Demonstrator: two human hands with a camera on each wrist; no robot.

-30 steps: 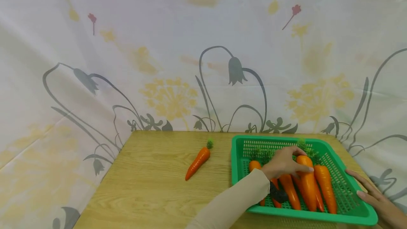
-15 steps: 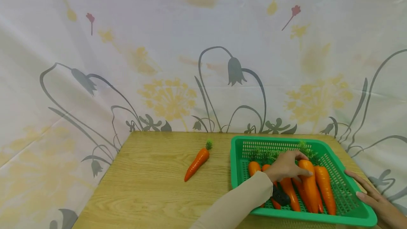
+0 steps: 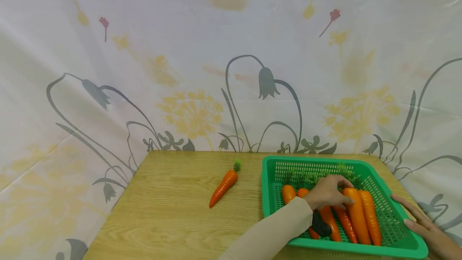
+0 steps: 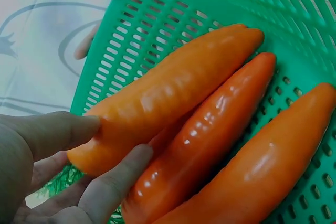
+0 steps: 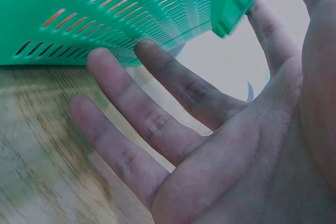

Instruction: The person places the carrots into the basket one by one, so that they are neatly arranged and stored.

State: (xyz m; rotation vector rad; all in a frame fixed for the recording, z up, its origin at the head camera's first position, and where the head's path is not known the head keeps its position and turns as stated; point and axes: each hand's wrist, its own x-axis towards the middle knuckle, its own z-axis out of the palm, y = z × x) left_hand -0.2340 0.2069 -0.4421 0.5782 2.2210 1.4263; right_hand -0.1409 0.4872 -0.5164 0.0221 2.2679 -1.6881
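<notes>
My left hand (image 3: 330,191) reaches into the green basket (image 3: 267,183). Its thumb and fingers pinch the leafy end of a light-orange carrot (image 3: 357,216). That carrot lies against another carrot (image 3: 371,218) on its right. In the left wrist view, fingertips sit on both sides of the thick end of the held carrot (image 4: 152,98), and a redder carrot (image 4: 210,129) lies alongside. My right hand (image 3: 427,228) is at the basket's right side, fingertips at the rim. The right wrist view shows fairly straight fingers (image 5: 152,124) beside the slotted basket wall (image 5: 121,9).
A single carrot (image 3: 224,187) with a green top lies on the wooden table (image 3: 162,212), left of the basket. Several more carrots fill the basket's left part, partly behind my left sleeve (image 3: 274,228). A flower-patterned cloth (image 3: 202,51) hangs behind the table.
My left hand has moved down and slightly right, lowering the light-orange carrot until it lies beside the rightmost carrot. My right hand has stayed at the basket's side.
</notes>
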